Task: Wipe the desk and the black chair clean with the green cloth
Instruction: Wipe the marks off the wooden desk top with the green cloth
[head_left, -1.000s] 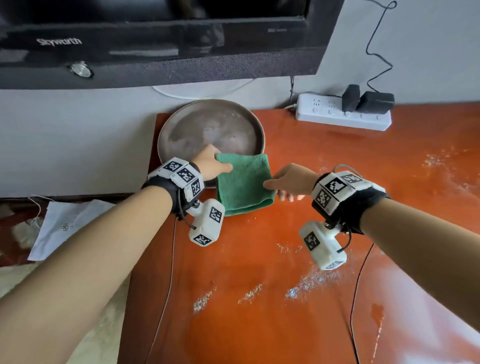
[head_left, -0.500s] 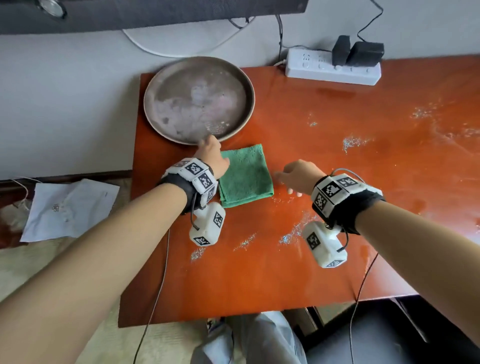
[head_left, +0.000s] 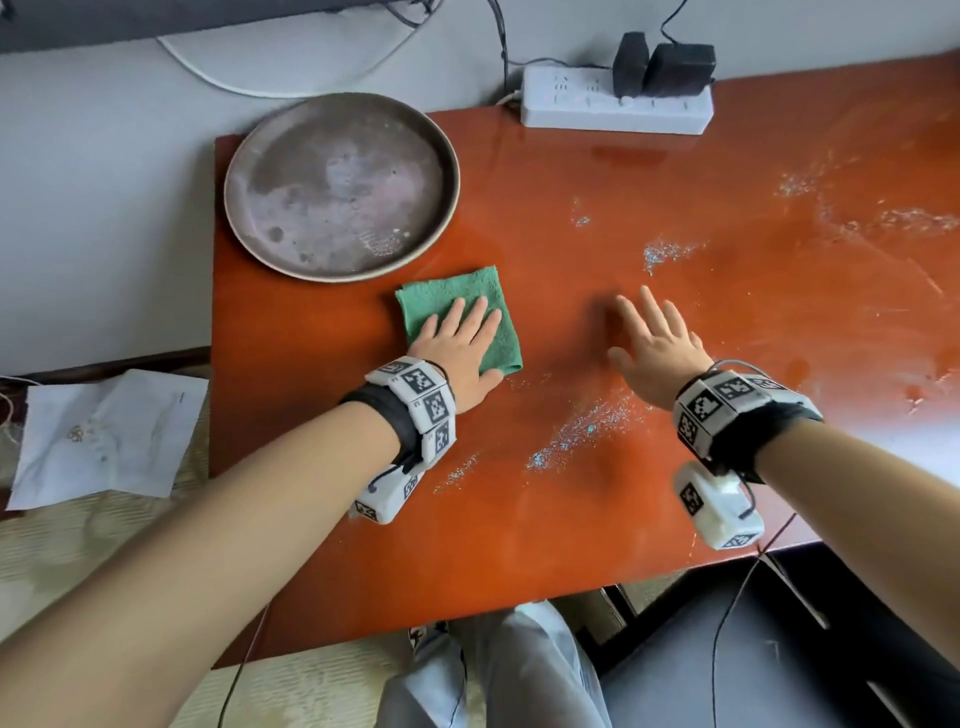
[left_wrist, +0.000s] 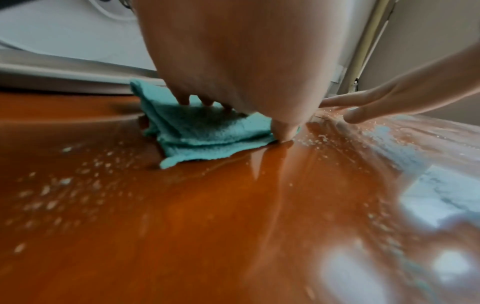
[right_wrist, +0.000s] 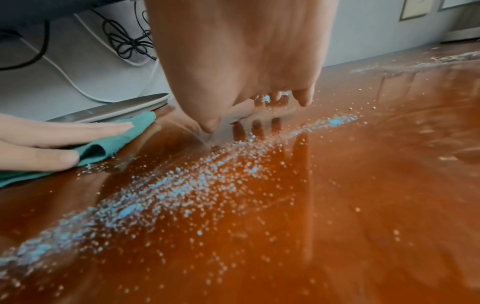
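Note:
A folded green cloth (head_left: 449, 293) lies flat on the glossy orange desk (head_left: 519, 493), just below a round metal tray. My left hand (head_left: 460, 338) presses on it with straight, flat fingers; the cloth (left_wrist: 202, 131) shows under the palm in the left wrist view. My right hand (head_left: 649, 332) rests flat on the bare desk to the right of the cloth, fingers spread, holding nothing. Pale blue-white powder (right_wrist: 182, 185) is strewn on the desk between and in front of the hands. The black chair (head_left: 810, 649) shows at the bottom right, below the desk's front edge.
A round grey metal tray (head_left: 340, 182) sits at the desk's back left corner. A white power strip (head_left: 615, 106) with black plugs lies along the back wall. More powder (head_left: 883, 218) streaks the right side. Papers (head_left: 104, 436) lie on the floor to the left.
Both hands have let go of the cloth's edges. The left hand now lies flat on top of the cloth, and the right hand has moved right and opened flat on the desk.

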